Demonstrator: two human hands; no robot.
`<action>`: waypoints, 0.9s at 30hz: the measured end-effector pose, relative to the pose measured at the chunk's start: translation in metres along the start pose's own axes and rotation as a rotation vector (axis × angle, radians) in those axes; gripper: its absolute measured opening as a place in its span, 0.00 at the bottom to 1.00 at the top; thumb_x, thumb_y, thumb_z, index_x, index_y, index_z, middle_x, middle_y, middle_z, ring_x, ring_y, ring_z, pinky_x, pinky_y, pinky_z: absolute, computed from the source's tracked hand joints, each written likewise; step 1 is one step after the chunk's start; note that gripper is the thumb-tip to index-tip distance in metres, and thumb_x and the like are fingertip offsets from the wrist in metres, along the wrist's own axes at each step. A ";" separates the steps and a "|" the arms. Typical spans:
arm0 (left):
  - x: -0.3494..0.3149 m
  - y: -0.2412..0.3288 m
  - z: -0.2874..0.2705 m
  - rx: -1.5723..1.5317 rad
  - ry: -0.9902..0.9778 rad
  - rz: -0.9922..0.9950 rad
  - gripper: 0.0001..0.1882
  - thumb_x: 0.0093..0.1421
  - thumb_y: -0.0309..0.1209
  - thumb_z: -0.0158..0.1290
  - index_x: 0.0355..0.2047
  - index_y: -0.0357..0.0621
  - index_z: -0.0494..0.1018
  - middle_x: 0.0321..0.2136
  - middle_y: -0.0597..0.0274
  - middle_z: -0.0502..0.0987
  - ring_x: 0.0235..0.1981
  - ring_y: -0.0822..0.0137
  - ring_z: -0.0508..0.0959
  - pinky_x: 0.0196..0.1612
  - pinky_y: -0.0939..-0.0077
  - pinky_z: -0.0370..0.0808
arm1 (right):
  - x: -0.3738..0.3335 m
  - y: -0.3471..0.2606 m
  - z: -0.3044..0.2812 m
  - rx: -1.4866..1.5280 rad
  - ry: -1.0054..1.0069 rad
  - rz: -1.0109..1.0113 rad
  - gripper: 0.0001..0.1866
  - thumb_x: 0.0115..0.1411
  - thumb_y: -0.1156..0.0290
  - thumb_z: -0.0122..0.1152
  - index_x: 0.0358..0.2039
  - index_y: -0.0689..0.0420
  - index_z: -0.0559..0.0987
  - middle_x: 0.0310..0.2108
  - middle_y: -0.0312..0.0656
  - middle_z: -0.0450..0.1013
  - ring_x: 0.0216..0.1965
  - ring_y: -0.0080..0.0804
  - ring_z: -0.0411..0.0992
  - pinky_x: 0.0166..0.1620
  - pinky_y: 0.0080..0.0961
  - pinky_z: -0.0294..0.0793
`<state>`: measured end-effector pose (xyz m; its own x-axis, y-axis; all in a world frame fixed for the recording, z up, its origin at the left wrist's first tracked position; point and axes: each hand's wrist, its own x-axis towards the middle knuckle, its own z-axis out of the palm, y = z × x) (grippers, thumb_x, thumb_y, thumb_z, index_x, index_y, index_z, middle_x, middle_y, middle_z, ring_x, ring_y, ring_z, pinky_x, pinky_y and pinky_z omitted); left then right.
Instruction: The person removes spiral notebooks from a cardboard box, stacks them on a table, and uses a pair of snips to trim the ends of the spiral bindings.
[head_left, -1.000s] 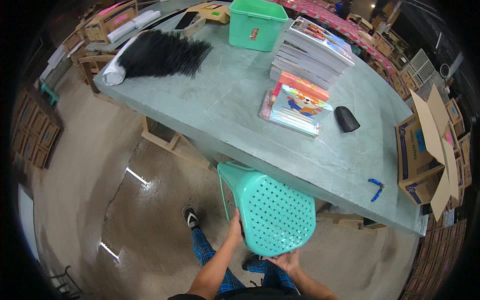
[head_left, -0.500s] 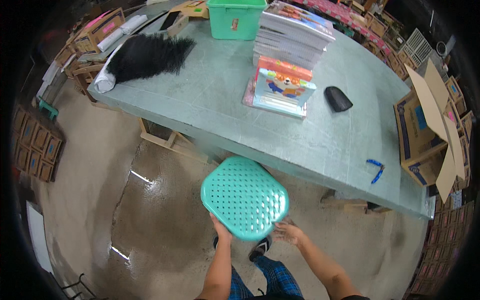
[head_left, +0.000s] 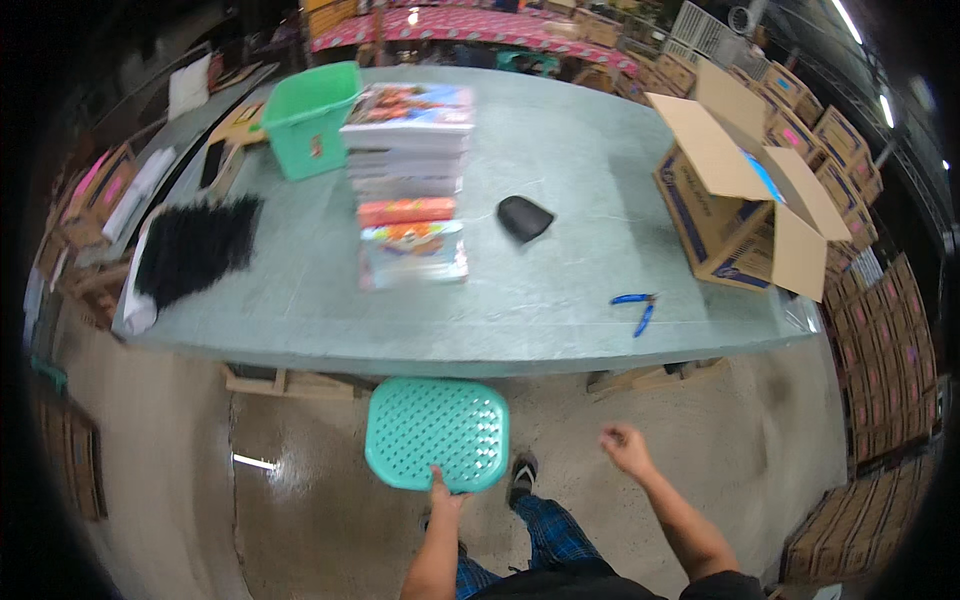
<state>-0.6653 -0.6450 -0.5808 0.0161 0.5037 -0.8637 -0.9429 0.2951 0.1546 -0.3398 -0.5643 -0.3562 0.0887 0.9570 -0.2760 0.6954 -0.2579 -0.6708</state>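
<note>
A turquoise plastic stool [head_left: 437, 432] with a perforated, rounded seat is just off the table's front edge. My left hand [head_left: 443, 488] grips its near rim, thumb on top and the other fingers hidden beneath. Away to the right, my right hand [head_left: 627, 450] hangs over the floor with loosely bent fingers, apart from the stool and with nothing visible in it. The stool's legs are out of sight under the seat.
On the grey-green table [head_left: 560, 330] stand stacked books [head_left: 410, 170], a green bin [head_left: 312, 120], a dark pouch [head_left: 524, 218], blue-handled pliers [head_left: 637, 308], black bristly material [head_left: 200, 250] and an open carton [head_left: 725, 190]. Stacked cartons [head_left: 885, 360] line the right side.
My right hand has left the stool and moved right. My left hand still holds the stool, now lower left in view. The view has turned right, bringing the open carton further in.
</note>
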 end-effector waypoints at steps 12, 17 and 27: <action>0.025 0.060 -0.007 0.913 1.014 0.294 0.44 0.50 0.41 0.61 0.60 0.37 0.49 0.57 0.46 0.58 0.54 0.43 0.62 0.54 0.51 0.63 | 0.210 -0.032 -0.116 -0.350 0.260 -0.685 0.27 0.51 0.56 0.60 0.49 0.57 0.70 0.52 0.52 0.63 0.54 0.50 0.60 0.56 0.43 0.57; -0.031 0.133 0.075 1.085 1.141 1.485 0.35 0.51 0.27 0.57 0.57 0.33 0.55 0.55 0.37 0.59 0.56 0.42 0.59 0.56 0.52 0.58 | 0.208 -0.019 -0.123 -0.167 0.430 -0.589 0.28 0.53 0.58 0.58 0.51 0.60 0.67 0.55 0.55 0.58 0.59 0.52 0.53 0.58 0.45 0.52; -0.074 0.204 0.260 1.544 1.230 1.524 0.20 0.52 0.38 0.54 0.44 0.42 0.70 0.45 0.47 0.68 0.49 0.48 0.63 0.46 0.54 0.67 | 0.128 -0.013 -0.166 -0.292 -0.316 -0.812 0.11 0.55 0.66 0.55 0.31 0.62 0.75 0.31 0.51 0.69 0.37 0.48 0.68 0.41 0.39 0.66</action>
<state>-0.7722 -0.4110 -0.3608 -0.7394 0.5268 0.4193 0.6473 0.7276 0.2273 -0.2187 -0.4161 -0.2686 -0.6750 0.7378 0.0001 0.6150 0.5626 -0.5525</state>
